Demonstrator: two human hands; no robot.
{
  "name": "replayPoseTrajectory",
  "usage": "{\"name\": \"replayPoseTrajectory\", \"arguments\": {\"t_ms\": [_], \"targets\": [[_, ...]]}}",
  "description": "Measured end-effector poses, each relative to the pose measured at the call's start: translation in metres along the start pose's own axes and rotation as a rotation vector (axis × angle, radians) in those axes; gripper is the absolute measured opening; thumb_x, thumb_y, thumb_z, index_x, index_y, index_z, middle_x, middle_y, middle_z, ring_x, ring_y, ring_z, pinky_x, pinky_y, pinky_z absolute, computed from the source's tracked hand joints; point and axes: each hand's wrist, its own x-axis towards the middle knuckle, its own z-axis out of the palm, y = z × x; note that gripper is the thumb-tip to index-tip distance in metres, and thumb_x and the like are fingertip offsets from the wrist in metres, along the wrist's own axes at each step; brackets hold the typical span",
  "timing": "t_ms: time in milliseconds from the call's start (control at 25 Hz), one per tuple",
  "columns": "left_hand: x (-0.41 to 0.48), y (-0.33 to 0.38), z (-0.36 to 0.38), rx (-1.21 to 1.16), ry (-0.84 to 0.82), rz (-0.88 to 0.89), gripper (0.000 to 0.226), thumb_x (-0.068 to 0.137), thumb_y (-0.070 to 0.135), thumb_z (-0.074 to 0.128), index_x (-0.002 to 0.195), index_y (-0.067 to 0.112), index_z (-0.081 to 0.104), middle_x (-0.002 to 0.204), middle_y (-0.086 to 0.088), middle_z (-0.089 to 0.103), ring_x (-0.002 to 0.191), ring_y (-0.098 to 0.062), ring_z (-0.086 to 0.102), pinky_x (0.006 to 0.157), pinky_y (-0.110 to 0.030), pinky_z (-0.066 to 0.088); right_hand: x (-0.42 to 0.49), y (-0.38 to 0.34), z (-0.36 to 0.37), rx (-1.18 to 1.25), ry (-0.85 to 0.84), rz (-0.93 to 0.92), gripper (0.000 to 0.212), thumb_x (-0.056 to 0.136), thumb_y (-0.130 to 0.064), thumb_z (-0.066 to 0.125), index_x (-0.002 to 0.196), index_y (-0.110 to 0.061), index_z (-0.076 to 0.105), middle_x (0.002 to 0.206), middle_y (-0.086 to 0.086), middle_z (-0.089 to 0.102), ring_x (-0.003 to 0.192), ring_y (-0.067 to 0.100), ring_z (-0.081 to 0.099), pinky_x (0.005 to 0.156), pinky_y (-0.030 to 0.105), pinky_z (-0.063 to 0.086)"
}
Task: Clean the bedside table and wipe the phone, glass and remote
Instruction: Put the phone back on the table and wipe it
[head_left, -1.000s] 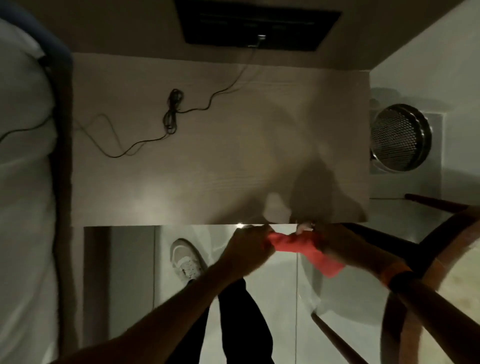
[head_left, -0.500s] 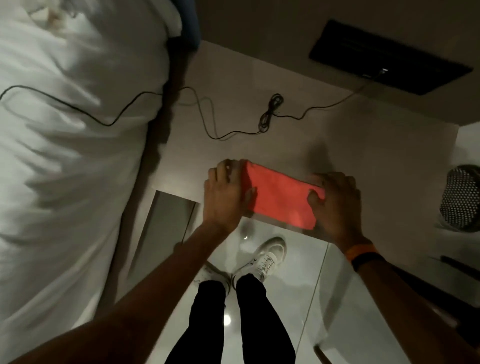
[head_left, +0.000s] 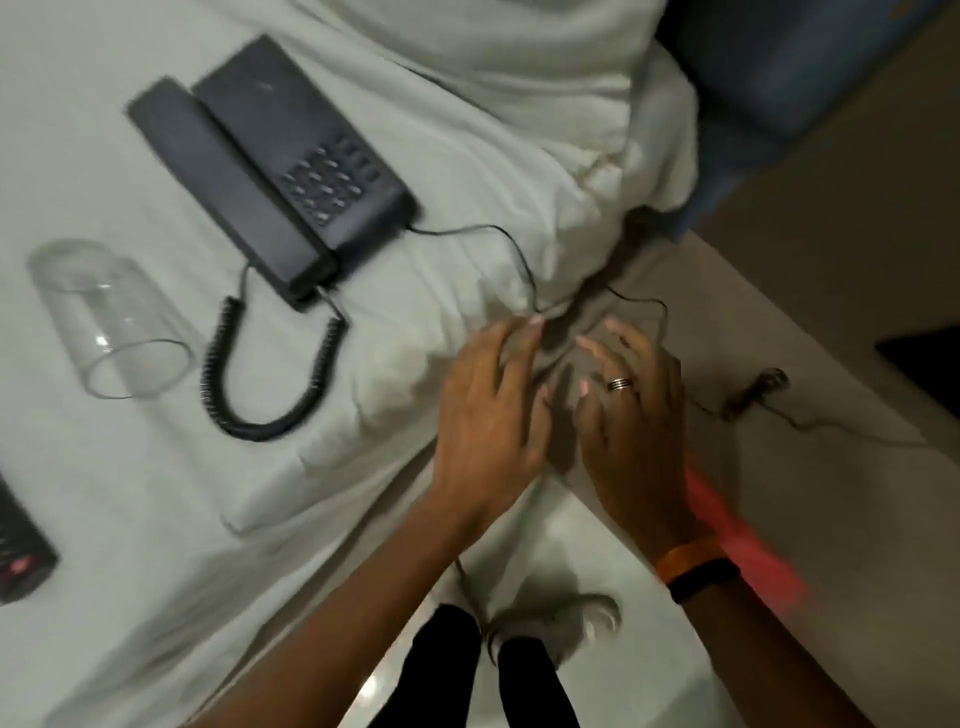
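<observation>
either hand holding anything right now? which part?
Nothing is held. Left hand and right hand are both open with fingers spread, empty. The red cloth lies on the bedside table beside the right wrist.

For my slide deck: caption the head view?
Both hands reach toward phone, glass on the bed.

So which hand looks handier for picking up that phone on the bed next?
Probably the left hand. It is empty and nearer the phone, which lies on the bed to its left. The right hand sits farther over, by the table.
</observation>
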Motion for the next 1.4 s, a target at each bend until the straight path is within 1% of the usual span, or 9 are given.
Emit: {"name": "replayPoseTrajectory", "arguments": {"t_ms": [200,400,520,720,800,920,1160,1280,1400], "targets": [[0.039,-0.073,-0.116,-0.016,0.506,-0.257,0.059,0.094,0.017,0.06,0.149,0.004,0.042,0.151,-0.018,0.041,0.142,-0.03,0.038,0.119,-0.042,0.033,0.118,-0.113,0.037,0.235,-0.016,-0.215,0.036,0.101,-0.014,0.047,0.137,-0.013,0.056,0.146,0.006,0.048,0.133,0.023,0.046,0.112,0.036,0.042],[0.083,-0.124,-0.156,-0.588,0.39,-0.666,0.053,0.1,0.029,0.057,0.149,0.015,0.042,0.144,-0.005,0.054,0.131,-0.018,0.054,0.113,-0.045,0.045,0.204,-0.166,0.081,0.329,-0.29,-0.144,0.042,0.105,-0.016,0.041,0.147,-0.016,0.045,0.148,0.005,0.051,0.135,0.021,0.047,0.115,0.027,0.035],[0.095,-0.124,-0.154,-0.676,0.415,-0.679,0.041,0.098,0.027,0.061,0.138,0.017,0.052,0.128,0.0,0.068,0.116,-0.015,0.066,0.105,-0.044,0.053,0.218,-0.175,0.091,0.393,-0.325,-0.022,0.046,0.104,-0.012,0.039,0.148,-0.019,0.046,0.143,0.004,0.059,0.133,0.024,0.052,0.114,0.036,0.04],[0.081,-0.081,-0.149,-0.704,0.46,-0.54,0.067,0.098,0.019,0.064,0.156,0.01,0.031,0.151,-0.006,0.052,0.136,-0.017,0.054,0.108,-0.04,0.052,0.188,-0.161,0.044,0.725,-0.137,0.217,0.044,0.102,-0.001,0.046,0.145,-0.011,0.052,0.14,-0.005,0.061,0.116,0.001,0.062,0.103,0.015,0.047],[0.072,-0.05,-0.147,-0.674,0.454,-0.43,0.075,0.096,0.02,0.067,0.158,0.009,0.027,0.157,-0.002,0.046,0.14,-0.011,0.049,0.105,-0.031,0.053,0.165,-0.143,0.01,0.805,0.01,0.242,0.043,0.101,-0.001,0.048,0.144,-0.008,0.051,0.138,-0.008,0.06,0.12,0.005,0.064,0.101,0.021,0.054],[0.061,-0.003,-0.131,-0.664,0.327,-0.275,0.078,0.092,0.024,0.071,0.157,0.012,0.03,0.156,0.003,0.047,0.14,-0.007,0.048,0.102,-0.026,0.052,0.119,-0.096,-0.04,0.769,0.168,0.359,0.042,0.1,-0.004,0.051,0.142,-0.01,0.053,0.14,-0.004,0.061,0.13,0.006,0.059,0.105,0.026,0.053],[0.061,0.056,-0.034,-0.671,-0.149,-0.174,0.084,0.081,0.043,0.074,0.155,0.03,0.037,0.146,0.016,0.053,0.126,-0.028,0.059,0.101,-0.047,0.054,0.018,0.016,-0.082,0.727,0.325,0.722,0.043,0.099,-0.004,0.058,0.14,-0.015,0.055,0.136,-0.003,0.065,0.124,-0.002,0.061,0.095,0.009,0.051],[0.075,0.05,0.03,-0.598,-0.411,-0.104,0.083,0.084,0.038,0.073,0.156,0.025,0.034,0.148,0.006,0.052,0.13,-0.018,0.056,0.108,-0.046,0.05,-0.007,0.065,-0.062,0.689,0.335,0.893,0.042,0.098,0.002,0.057,0.138,-0.011,0.054,0.136,0.006,0.064,0.125,0.007,0.062,0.096,0.013,0.053],[0.093,0.043,0.086,-0.582,-0.608,-0.043,0.074,0.09,0.025,0.073,0.154,0.028,0.036,0.132,0.033,0.056,0.121,0.007,0.057,0.103,-0.033,0.054,-0.013,0.11,-0.033,0.669,0.312,1.009,0.041,0.097,0.007,0.053,0.136,-0.006,0.053,0.135,0.013,0.064,0.121,0.012,0.062,0.095,0.012,0.051]]}}
